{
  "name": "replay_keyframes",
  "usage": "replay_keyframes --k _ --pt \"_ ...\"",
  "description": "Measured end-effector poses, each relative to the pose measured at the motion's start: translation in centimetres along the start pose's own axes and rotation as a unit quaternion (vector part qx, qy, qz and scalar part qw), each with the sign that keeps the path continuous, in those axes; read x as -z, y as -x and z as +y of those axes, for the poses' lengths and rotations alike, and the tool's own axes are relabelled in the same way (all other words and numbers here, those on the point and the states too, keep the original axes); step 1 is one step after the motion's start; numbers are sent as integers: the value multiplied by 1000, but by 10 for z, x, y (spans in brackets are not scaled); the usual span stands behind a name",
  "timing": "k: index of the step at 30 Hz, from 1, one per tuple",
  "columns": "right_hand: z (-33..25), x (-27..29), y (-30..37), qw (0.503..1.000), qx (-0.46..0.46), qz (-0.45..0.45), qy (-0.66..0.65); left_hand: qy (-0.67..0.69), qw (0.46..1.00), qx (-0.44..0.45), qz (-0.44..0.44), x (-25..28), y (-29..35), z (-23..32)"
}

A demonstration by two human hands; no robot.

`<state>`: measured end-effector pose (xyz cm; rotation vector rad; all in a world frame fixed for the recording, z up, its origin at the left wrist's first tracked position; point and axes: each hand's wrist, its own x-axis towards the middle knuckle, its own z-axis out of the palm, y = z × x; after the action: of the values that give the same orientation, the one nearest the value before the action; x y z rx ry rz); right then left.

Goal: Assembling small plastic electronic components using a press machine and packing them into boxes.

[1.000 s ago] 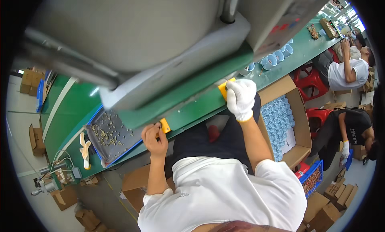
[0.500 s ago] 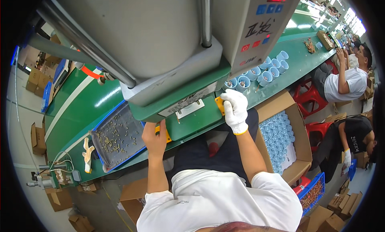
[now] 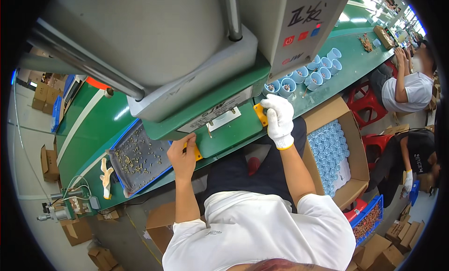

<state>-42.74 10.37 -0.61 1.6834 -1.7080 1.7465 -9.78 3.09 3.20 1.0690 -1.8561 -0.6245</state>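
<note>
My bare left hand (image 3: pixel 183 155) is at the front left corner of the green press base (image 3: pixel 229 136), beside a yellow bracket (image 3: pixel 198 151). Its thumb and forefinger are drawn together; anything between them is too small to make out. My right hand (image 3: pixel 279 119), in a white knitted glove with a yellow cuff, is next to the yellow bracket (image 3: pixel 260 114) on the right side. Its fingers are bent, with a gap to the thumb and nothing visible in the grip. Between the hands, a small metal fixture (image 3: pixel 224 119) sits on the base under the green press head (image 3: pixel 206 114).
A blue-rimmed tray (image 3: pixel 122 177) of small metal pieces lies left, with a loose glove (image 3: pixel 106 178) beside it. Light-blue cups (image 3: pixel 288 87) holding small parts stand right of the press. A cardboard box (image 3: pixel 358 177) of cups is at my right. Co-workers sit further right.
My left hand has drawn back slightly from the left bracket, its fingertips now showing. My right hand has eased off the right bracket a little. The whole view has shifted slightly.
</note>
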Motion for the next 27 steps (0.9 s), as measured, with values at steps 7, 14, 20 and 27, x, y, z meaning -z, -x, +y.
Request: replay_keyframes --k 7,14,20,27 --pt "3 1 0 1000 10 -6 -13 76 994 71 23 -2 3 1" --pt "8 -1 0 1000 11 -4 -19 -24 996 -71 -49 9 -45 24" --pt "10 -1 2 999 9 -3 -33 -51 988 -138 -45 -17 -98 6" --pt "8 1 2 1000 10 -1 -27 -141 961 -75 -225 -19 -118 3"
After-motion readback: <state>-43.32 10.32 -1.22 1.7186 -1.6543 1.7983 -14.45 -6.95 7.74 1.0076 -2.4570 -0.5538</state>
